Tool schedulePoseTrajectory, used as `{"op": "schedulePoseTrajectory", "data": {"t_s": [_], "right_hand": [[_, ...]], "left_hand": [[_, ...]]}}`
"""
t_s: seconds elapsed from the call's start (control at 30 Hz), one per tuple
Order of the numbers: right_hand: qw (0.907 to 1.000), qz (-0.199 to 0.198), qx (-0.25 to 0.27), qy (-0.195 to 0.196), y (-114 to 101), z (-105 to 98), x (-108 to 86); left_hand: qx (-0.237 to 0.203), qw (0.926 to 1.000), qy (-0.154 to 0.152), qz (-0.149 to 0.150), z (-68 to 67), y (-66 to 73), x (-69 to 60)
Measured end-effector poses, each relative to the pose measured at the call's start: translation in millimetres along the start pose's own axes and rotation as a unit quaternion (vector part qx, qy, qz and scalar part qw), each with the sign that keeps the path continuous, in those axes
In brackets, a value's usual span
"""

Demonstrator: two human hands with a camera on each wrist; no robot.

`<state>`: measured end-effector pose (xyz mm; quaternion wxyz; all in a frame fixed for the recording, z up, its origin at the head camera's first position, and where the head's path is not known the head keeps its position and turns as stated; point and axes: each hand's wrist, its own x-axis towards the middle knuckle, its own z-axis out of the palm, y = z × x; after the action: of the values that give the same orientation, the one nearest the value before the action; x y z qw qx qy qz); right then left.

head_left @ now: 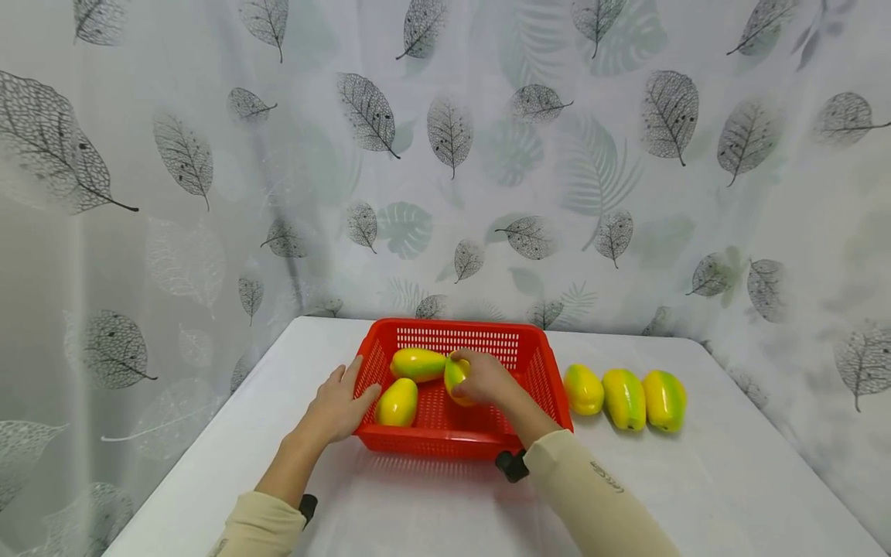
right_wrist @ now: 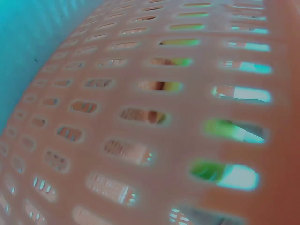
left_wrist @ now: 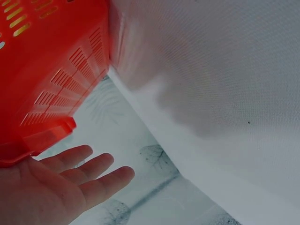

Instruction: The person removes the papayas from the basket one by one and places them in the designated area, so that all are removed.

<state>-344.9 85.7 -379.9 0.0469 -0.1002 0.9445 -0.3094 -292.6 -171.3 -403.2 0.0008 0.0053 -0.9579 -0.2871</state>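
In the head view my right hand [head_left: 483, 377] reaches into the red plastic basket [head_left: 452, 443] and grips a yellow-green fruit [head_left: 455, 375] from above; its kind is unclear, and the fingers hide part of it. My left hand [head_left: 337, 402] rests against the basket's left rim, thumb over the edge. The left wrist view shows that hand [left_wrist: 61, 187] with fingers straight and spread outside the basket wall [left_wrist: 51, 79]. A long yellow fruit with a green tip [head_left: 418, 364] and a rounder yellow fruit [head_left: 397, 403] lie inside on the left. Slotted basket wall [right_wrist: 140, 98] fills the right wrist view.
Right of the basket, three yellow-green fruits stand in a row on the white table [head_left: 696, 480]: a left one [head_left: 583, 390], a middle one [head_left: 625, 399] and a right one [head_left: 664, 401]. A leaf-patterned curtain [head_left: 445, 193] hangs behind the table and along its sides.
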Motion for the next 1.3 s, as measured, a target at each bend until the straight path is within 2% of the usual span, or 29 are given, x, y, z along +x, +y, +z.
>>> {"op": "schedulePoseTrajectory", "data": {"t_s": [0.27, 0.43, 1.17, 1.3], "right_hand": [[0.9999, 0.005, -0.011, 0.007, -2, -7, -5.7], [0.9996, -0.009, -0.024, 0.013, -2, -13, -7.6], [0.9993, -0.028, -0.015, 0.021, 2, -31, -21.6], [0.9993, -0.027, -0.014, 0.021, 5, -37, -24.6]], "left_hand": [[0.002, 1.0000, -0.002, 0.000, 2.0, -0.7, 0.7], [0.002, 1.0000, 0.000, 0.002, 2.1, -1.0, 1.5], [-0.005, 1.0000, -0.006, -0.002, 2.7, -3.9, 2.4], [-0.002, 1.0000, -0.002, 0.006, 2.9, -4.0, 2.7]]}}
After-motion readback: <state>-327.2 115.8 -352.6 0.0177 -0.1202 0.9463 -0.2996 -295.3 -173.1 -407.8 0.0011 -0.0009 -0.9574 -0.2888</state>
